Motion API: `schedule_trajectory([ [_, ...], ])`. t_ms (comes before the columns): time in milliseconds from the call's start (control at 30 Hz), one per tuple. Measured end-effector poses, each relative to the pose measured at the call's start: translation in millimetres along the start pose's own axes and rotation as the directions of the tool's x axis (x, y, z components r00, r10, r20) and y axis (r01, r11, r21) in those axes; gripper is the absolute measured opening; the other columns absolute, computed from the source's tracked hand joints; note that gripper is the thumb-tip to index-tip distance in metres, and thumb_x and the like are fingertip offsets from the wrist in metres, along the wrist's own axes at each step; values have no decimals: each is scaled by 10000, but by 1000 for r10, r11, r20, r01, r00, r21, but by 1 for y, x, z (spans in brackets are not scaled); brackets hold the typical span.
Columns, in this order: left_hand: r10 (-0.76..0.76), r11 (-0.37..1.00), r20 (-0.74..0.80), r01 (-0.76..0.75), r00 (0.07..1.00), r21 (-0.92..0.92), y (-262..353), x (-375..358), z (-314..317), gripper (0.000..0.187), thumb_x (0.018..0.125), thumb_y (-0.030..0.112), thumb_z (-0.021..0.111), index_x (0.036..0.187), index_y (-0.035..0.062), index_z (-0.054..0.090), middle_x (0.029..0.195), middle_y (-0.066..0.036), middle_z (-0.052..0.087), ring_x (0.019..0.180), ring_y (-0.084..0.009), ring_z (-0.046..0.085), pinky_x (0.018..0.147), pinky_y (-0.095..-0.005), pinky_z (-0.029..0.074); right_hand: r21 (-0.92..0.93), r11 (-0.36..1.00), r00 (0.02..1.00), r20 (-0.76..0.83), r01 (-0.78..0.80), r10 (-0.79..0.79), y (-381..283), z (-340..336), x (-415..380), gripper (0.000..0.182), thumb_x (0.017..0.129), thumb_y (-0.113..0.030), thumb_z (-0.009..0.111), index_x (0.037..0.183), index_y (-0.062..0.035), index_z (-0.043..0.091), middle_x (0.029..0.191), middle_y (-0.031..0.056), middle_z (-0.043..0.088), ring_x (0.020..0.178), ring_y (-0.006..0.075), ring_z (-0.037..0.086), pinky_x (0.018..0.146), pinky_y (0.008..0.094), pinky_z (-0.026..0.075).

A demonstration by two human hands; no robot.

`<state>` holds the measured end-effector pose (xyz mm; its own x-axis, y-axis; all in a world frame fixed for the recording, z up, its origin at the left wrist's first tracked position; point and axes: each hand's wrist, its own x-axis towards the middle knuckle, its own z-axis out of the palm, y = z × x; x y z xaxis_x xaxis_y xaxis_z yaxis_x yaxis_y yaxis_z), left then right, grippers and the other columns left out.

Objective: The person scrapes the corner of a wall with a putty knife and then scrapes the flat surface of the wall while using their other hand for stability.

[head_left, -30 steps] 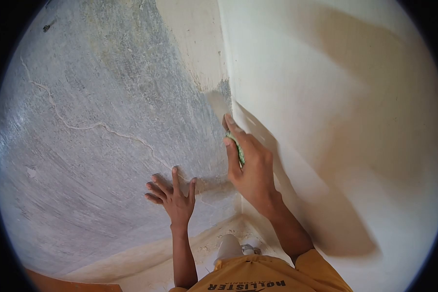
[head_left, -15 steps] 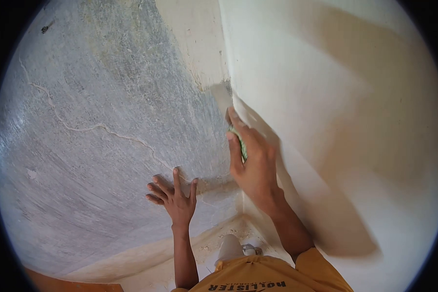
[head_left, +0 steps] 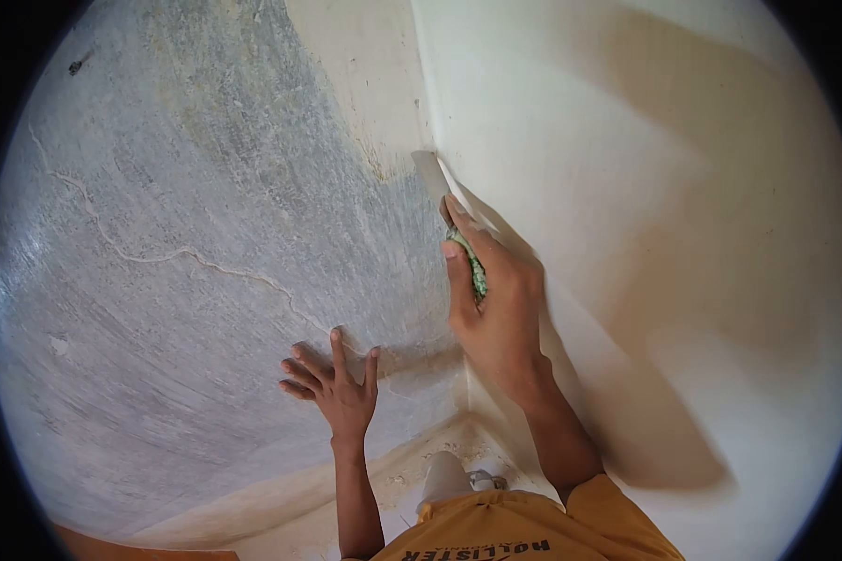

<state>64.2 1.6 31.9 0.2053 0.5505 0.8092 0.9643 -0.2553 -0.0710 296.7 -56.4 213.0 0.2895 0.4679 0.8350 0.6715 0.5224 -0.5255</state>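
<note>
My right hand (head_left: 498,294) is wrapped round the green handle of a putty knife (head_left: 430,178). Its flat metal blade points up along the wall corner, by the lower end of a cream patch (head_left: 360,75). My index finger stretches along the base of the blade. Lower and to the left, my left hand (head_left: 341,388) lies with spread fingers on the grey, scraped wall (head_left: 206,355). Its index fingertip is beside a long pale crack line (head_left: 192,251). Nothing is held in that hand.
A smooth white wall (head_left: 646,234) meets the grey one at the corner, with shadows across it. Crumbs lie on the floor (head_left: 430,449) below, near my leg. A dark hole (head_left: 76,67) marks the grey wall's upper left.
The putty knife has tilted in my right hand, and more of its green handle shows. The left hand keeps its place on the wall. The view has shifted slightly.
</note>
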Motion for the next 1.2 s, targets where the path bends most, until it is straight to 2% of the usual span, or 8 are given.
schedule_trajectory([
  [67,-2,1000,5,2,1000,-1,0,-1,1,893,970,634,648,1654,155,330,1711,-311,-141,1543,-461,-305,1157,-685,-223,6,996,994,62,-91,91,-4,-3,-9,449,974,4,656,1419,27,605,798,217,662,674,319,658,648,391,511],
  [167,-4,1000,-6,4,1000,-1,0,-1,2,898,970,635,648,1656,155,324,1709,-318,-135,1540,-468,-307,1154,-687,-225,5,999,999,-7,53,-53,-1,-2,4,435,970,8,660,1402,38,611,835,229,680,704,332,672,661,387,515],
  [200,-1,1000,-3,1,1000,1,0,-1,2,899,969,638,646,1656,154,326,1708,-321,-133,1539,-470,-306,1154,-688,-225,38,999,1000,15,-18,17,-7,-6,5,426,967,9,664,1389,40,617,840,230,682,716,344,678,664,390,518],
  [300,1,1000,8,-2,1000,6,0,-3,0,901,969,644,641,1655,152,328,1705,-330,-127,1539,-477,-301,1152,-692,-224,-19,999,997,68,-33,34,-5,-9,-4,413,969,5,661,1380,35,624,849,230,687,732,353,685,671,389,524],
  [500,2,1000,10,-3,1000,23,0,-2,1,902,970,649,634,1656,150,324,1702,-339,-118,1541,-483,-292,1153,-701,-214,-47,998,999,16,41,-40,-4,-8,7,425,964,4,667,1387,20,632,828,224,683,691,330,670,646,400,512],
  [767,-13,1000,20,13,1000,-5,1,-3,1,900,974,645,633,1653,140,326,1707,-325,-122,1542,-476,-295,1151,-701,-217,-46,999,997,70,-26,29,-3,-7,-2,451,964,-13,675,1411,3,619,750,199,637,645,329,640,624,420,494],
  [1000,-8,1000,20,8,1000,0,1,-2,1,897,975,641,635,1656,146,324,1707,-322,-133,1541,-465,-306,1150,-696,-224,-33,999,997,73,-37,39,-8,-5,0,448,968,-11,667,1413,-6,614,805,232,664,681,363,661,632,432,500],
  [1200,0,1000,5,0,1000,4,1,0,0,901,971,642,640,1657,149,325,1707,-323,-135,1541,-466,-305,1145,-703,-222,-40,998,998,51,47,-45,-6,-8,8,436,970,-5,659,1402,16,613,822,248,677,685,368,675,627,425,505],
])
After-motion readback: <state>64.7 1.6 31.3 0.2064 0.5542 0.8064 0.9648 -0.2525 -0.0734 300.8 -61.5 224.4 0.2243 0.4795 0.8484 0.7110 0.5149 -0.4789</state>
